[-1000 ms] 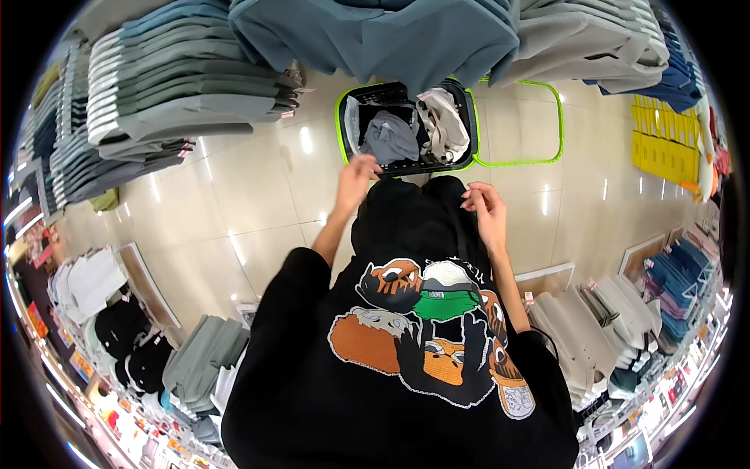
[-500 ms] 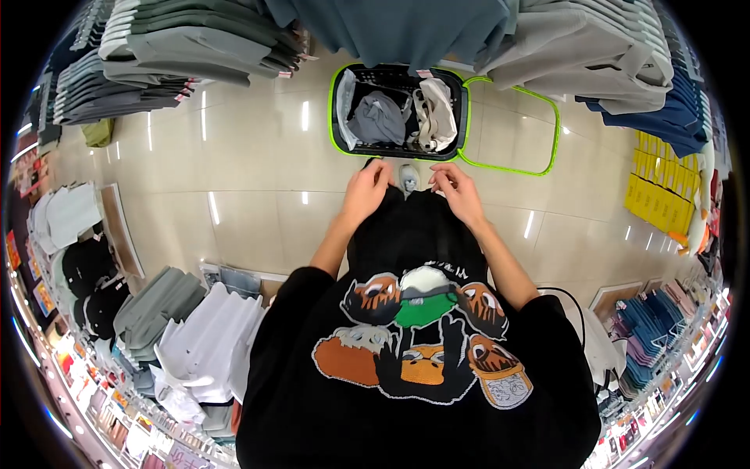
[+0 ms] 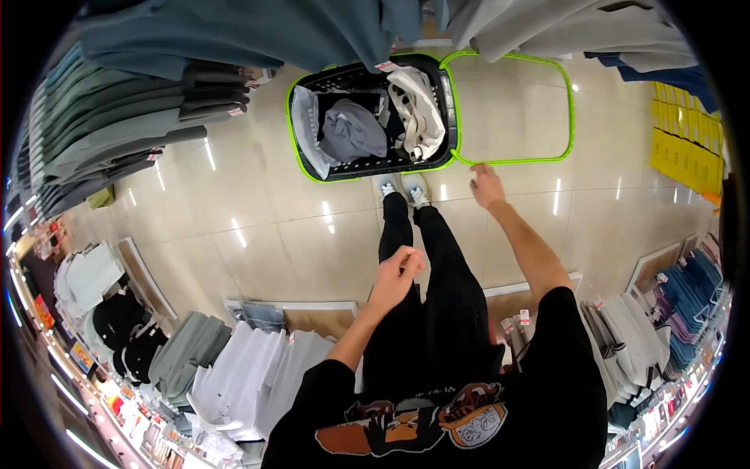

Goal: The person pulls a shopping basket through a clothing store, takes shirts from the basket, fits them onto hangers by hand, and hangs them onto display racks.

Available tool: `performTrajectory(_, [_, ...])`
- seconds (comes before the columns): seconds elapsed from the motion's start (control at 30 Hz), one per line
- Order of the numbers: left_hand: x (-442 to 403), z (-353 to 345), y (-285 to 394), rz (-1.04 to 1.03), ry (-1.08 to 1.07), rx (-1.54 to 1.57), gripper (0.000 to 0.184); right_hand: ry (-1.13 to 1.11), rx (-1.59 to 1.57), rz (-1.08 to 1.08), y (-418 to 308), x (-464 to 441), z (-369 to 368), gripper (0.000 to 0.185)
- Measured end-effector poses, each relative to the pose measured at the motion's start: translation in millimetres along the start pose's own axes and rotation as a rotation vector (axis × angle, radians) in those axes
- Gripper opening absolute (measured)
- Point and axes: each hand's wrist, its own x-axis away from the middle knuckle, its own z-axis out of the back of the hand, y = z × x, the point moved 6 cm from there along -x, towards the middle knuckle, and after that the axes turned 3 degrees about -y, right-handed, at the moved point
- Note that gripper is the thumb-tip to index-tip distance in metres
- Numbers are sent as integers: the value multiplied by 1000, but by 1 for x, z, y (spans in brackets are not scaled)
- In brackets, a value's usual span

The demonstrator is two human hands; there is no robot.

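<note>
My right hand (image 3: 488, 185) reaches forward over the floor, just below the lime-green handle (image 3: 516, 161) of a shopping basket. Its fingers are somewhat apart and hold nothing; whether a fingertip touches the handle I cannot tell. My left hand (image 3: 398, 277) hovers in front of my thigh with its fingers curled, and nothing shows in it. The black basket (image 3: 367, 166) with a green rim stands on the floor, its handle folded down to the right. Inside lie a crumpled grey garment (image 3: 353, 131), a cream fabric item (image 3: 418, 113) and a pale grey one (image 3: 310, 129) along the left wall.
Dark teal (image 3: 234, 35) and grey garments (image 3: 547, 27) hang above the basket. More hanging clothes (image 3: 117, 125) line the left. Yellow packages (image 3: 687, 141) are at the right. Behind me are folded white clothes (image 3: 242, 375) and black caps (image 3: 121, 320). My shoes (image 3: 416, 187) stand close to the basket.
Both hands have left the lower front of my black shirt. The right hand moved outward toward the basket handle; the left drew back toward me. My torso has straightened, showing my legs.
</note>
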Motion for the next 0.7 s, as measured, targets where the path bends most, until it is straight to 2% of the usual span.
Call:
performTrajectory(0.03, [-6, 0, -3, -3, 1, -4, 21, 2, 18, -100, 17, -16, -6, 38])
performTrajectory(0.07, [-11, 0, -8, 7, 8, -9, 21, -7, 10, -96, 25, -28, -16, 38])
performTrajectory(0.13, [-18, 4, -21, 49, 53, 18, 21, 198, 109, -81, 41, -44, -27, 47])
performTrajectory(0.17, [-21, 6, -28, 55, 58, 14, 21, 193, 102, -78, 49, -51, -35, 47])
performTrajectory(0.27, [-25, 9, -42, 48, 89, 32, 21, -89, 289, -100, 53, -59, -50, 44])
performTrajectory(0.4, [-13, 3, -39, 34, 36, 17, 21, -133, 439, -59, 49, -54, -55, 38])
performTrajectory(0.47, [-5, 4, -27, 4, 26, 18, 21, -85, 445, 45, 37, -36, -55, 31])
performTrajectory(0.57, [1, 5, -4, -28, 0, -33, 21, -164, 441, 44, 14, -15, -44, 30])
performTrajectory(0.63, [10, 5, 15, -60, -3, -94, 21, -139, 487, 89, -6, 9, -21, 32])
performTrajectory(0.7, [15, 4, 30, -122, 12, -76, 21, -216, 546, 25, -15, 31, 1, 25])
